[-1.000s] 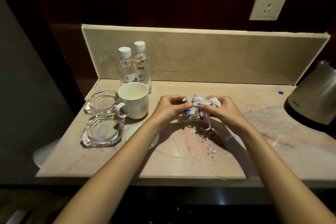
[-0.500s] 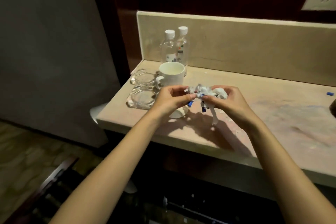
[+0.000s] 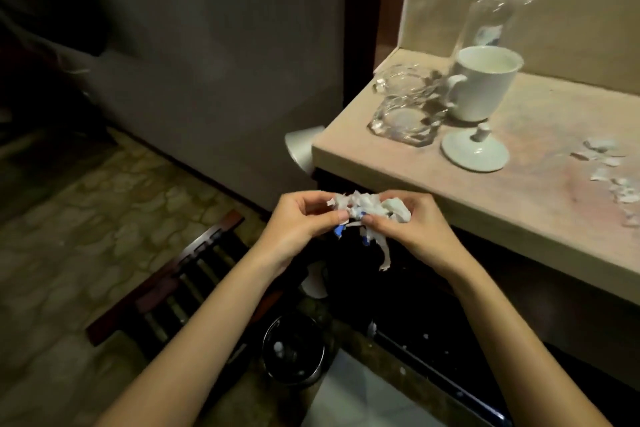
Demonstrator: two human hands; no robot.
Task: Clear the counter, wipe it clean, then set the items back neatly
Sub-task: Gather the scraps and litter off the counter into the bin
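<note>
**Above the bin, paper wad in both hands**

Above the waste bin (image 3: pixel 293 354), the left hand (image 3: pixel 298 222) and right hand (image 3: pixel 412 224) pinch the paper wad (image 3: pixel 367 208). Its dangling strip could tear off and miss the bin. Beyond the bin, scraps (image 3: pixel 604 163), mug (image 3: pixel 483 83) and lid (image 3: pixel 474 151) remain on the counter (image 3: pixel 519 204)

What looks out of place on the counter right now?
Torn paper scraps lie scattered near the right end of the counter, left behind while both hands hold the wad of scraps off its edge. The mug lid also lies on the counter, off the white mug.
</note>
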